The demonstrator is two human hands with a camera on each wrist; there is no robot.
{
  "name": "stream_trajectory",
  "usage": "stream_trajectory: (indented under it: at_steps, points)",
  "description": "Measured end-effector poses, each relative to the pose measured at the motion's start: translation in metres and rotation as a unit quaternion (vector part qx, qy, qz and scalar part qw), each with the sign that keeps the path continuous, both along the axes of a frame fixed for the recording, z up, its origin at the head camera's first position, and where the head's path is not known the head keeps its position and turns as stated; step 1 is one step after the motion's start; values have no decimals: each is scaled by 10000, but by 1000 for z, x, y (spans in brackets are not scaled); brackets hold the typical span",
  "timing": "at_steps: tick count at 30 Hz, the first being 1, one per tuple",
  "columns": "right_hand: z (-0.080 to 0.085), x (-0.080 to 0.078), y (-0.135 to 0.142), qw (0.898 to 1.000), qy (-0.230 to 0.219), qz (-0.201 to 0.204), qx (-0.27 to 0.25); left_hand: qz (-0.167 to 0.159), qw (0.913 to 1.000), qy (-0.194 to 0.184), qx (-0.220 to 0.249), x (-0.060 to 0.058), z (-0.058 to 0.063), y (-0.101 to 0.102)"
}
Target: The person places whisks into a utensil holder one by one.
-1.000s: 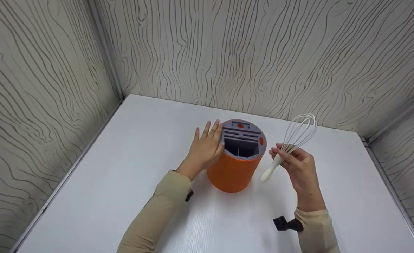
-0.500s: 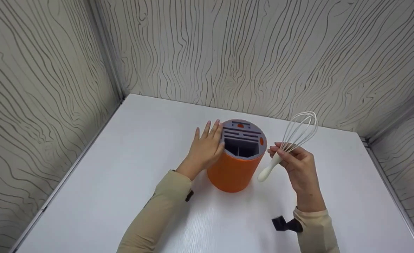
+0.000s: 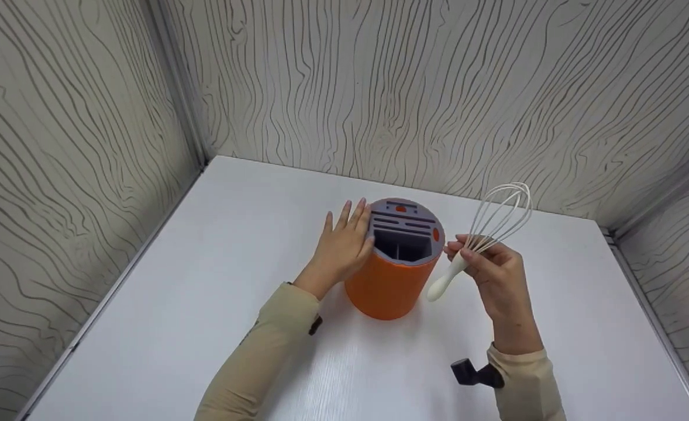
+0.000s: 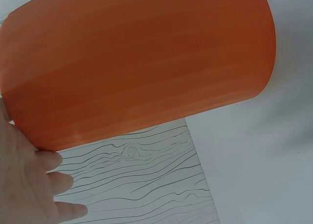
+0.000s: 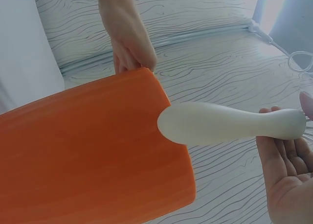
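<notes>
My left hand (image 3: pixel 340 248) rests against the left side of the orange holder (image 3: pixel 388 289) — fingers straight, beside its rim. Just right of the holder, my right hand (image 3: pixel 499 278) pinches a white whisk (image 3: pixel 453 271) at its neck — wire loops up, handle slanting down toward the holder.

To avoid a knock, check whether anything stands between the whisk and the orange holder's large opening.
Only the fingertips of the right hand and the rim of the orange holder lie between the whisk and the large opening; nothing else visible does. The left hand touches the holder's other side.
</notes>
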State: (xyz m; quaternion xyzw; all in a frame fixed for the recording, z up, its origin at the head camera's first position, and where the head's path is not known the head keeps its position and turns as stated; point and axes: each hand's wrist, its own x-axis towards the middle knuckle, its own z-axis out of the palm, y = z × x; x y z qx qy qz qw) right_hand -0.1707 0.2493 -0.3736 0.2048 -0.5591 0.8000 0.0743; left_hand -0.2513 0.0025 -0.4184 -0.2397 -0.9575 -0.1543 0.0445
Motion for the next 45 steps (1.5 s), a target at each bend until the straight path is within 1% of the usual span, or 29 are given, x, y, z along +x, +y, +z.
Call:
stream_trajectory:
  at_steps: [13, 17, 25, 30, 36, 41, 45]
  points:
    - [9, -4, -10, 9999, 141, 11, 66, 0, 10000, 50, 5, 0, -1, 1]
    - [11, -4, -14, 9998, 190, 43, -70, 20, 10000, 39, -13, 0, -1, 1]
    - [15, -9, -22, 9983, 300, 262, -434, 32, 10000, 19, 5, 0, 0, 1]
    - [18, -11, -25, 9978, 348, 218, -511, 48, 10000, 11, -5, 0, 0, 1]
    - [17, -16, -28, 9965, 383, 91, -734, 47, 9999, 23, -89, -1, 0, 1]
    - [17, -21, -35, 9948, 307, -213, -944, 85, 9999, 74, -130, -2, 0, 1]
    - [16, -26, -41, 9939, 267, -554, -915, 92, 9999, 64, -130, -1, 0, 1]
